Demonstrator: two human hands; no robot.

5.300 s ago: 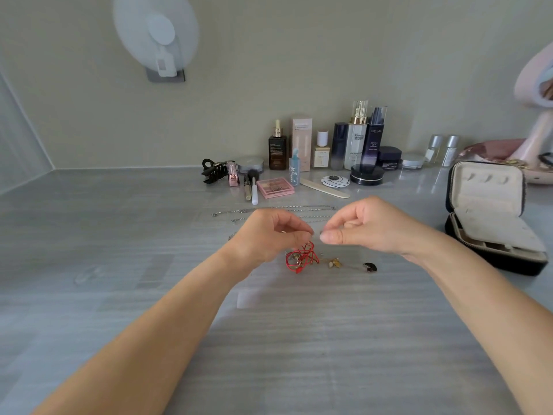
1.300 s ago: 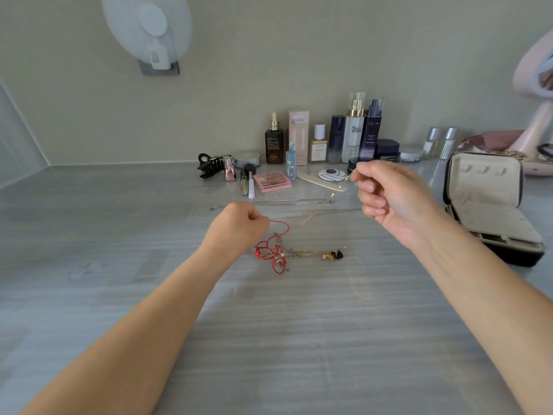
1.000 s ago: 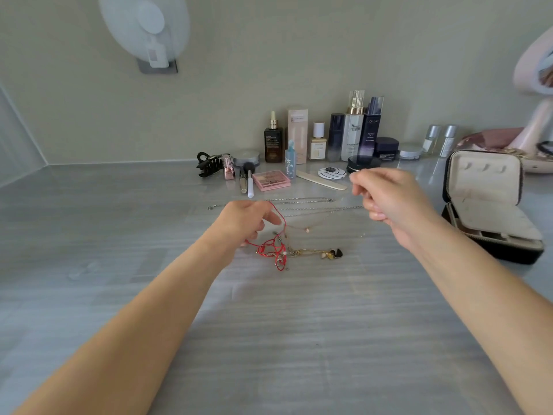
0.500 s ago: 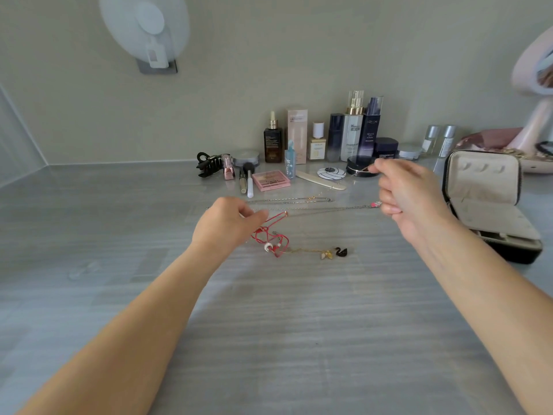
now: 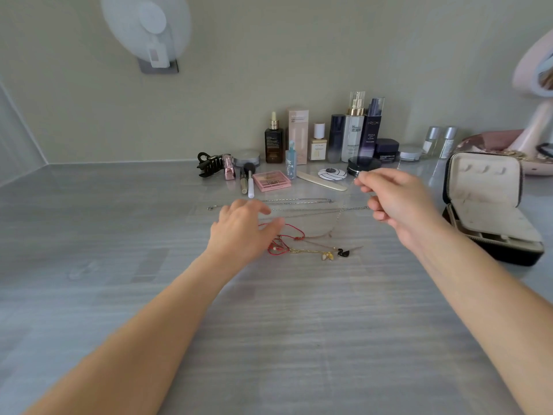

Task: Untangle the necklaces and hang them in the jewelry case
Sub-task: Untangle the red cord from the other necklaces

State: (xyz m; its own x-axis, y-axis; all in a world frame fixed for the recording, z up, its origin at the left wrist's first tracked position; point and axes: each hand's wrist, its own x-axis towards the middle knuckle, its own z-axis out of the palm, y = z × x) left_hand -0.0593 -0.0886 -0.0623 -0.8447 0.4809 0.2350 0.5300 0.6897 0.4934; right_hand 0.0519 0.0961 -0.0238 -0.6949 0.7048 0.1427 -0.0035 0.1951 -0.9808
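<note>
The knot of necklaces lies on the grey table (image 5: 269, 330) just ahead of me, between my two hands. A red cord necklace (image 5: 291, 230) loops back on itself. At its 3 o'clock a gold chain (image 5: 308, 251) runs out to a pale charm and a black swan pendant (image 5: 343, 252). My right hand (image 5: 401, 208) pinches a fine silver chain (image 5: 337, 218) between thumb and fingertips. The chain drops slack from the pinch toward the knot, too thin and faint to follow all the way. My left hand (image 5: 239, 232) hovers with loose, spread fingers over the cord's 9 o'clock end. It is blurred, so I cannot tell whether it touches the cord. At 12 o'clock of the knot, two silver chains (image 5: 299, 201) lie straight and parallel. The jewelry case (image 5: 490, 190) stands open at 3 o'clock, beyond my right hand, black outside and cream within. Its upright lid shows a row of small hooks above a pocket. The base is split into compartments, and I cannot make out their contents from here. Farther off at 12 o'clock, cosmetic bottles (image 5: 353, 133) line the wall, with an eyeshadow palette (image 5: 271, 180) and a black hair claw (image 5: 209, 164) in front. A pink stand at the right edge is cut off.
</note>
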